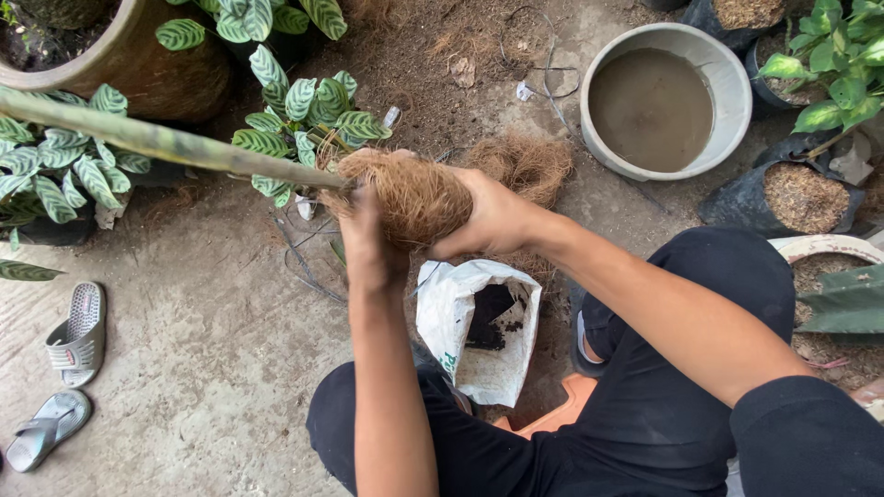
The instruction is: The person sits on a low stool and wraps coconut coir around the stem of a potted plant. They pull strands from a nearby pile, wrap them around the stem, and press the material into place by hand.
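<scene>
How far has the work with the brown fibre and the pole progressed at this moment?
Done: a thick wad of coconut fibre already sits on the pole's near end. In hand: the left hand and right hand press it around the pole. Left: the rest of the pole is bare, and loose fibre lies behind.

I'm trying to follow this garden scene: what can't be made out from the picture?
- Head view: the green stalk's far end, cut by the left edge.
- Its near end, hidden by the brown fibre bundle that left hand and right hand grip.
- The white bag's depth, lost in shadow.
</scene>
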